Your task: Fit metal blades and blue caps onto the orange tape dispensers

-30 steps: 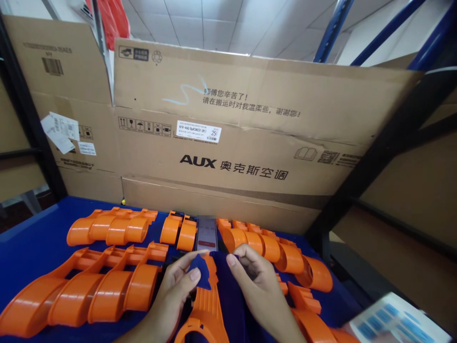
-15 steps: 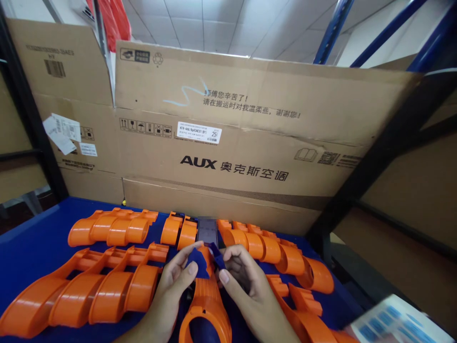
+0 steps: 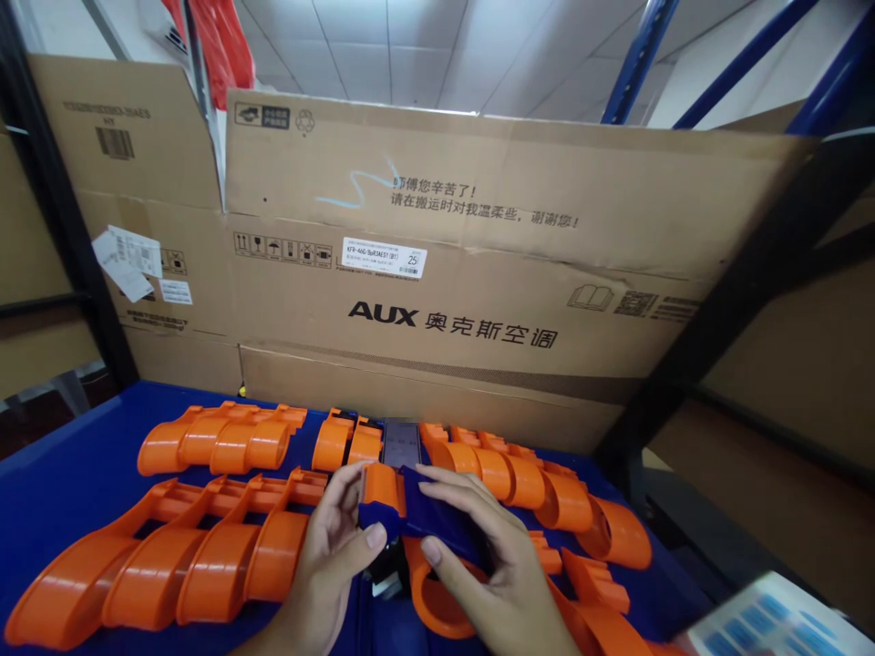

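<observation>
My left hand [image 3: 333, 558] and my right hand [image 3: 487, 567] meet at the bottom middle over one orange plastic part [image 3: 383, 485]. A dark blue strip of cloth [image 3: 427, 515] lies across that part. The left thumb and fingers pinch the strip's left end against the part. The right fingers press the strip down along its right side. An orange ring end [image 3: 433, 597] of the part shows between my hands.
Rows of orange plastic parts lie on the blue cloth-covered table [image 3: 55, 474], left [image 3: 170, 565] and right [image 3: 547, 497]. A phone [image 3: 400, 444] lies behind my hands. Large cardboard boxes [image 3: 478, 273] wall the back. A sheet of blue labels [image 3: 772, 620] sits at bottom right.
The orange part has turned from pointing away to lying more across. The blue cloth, a small pinched corner before, now lies stretched over the part under both hands.
</observation>
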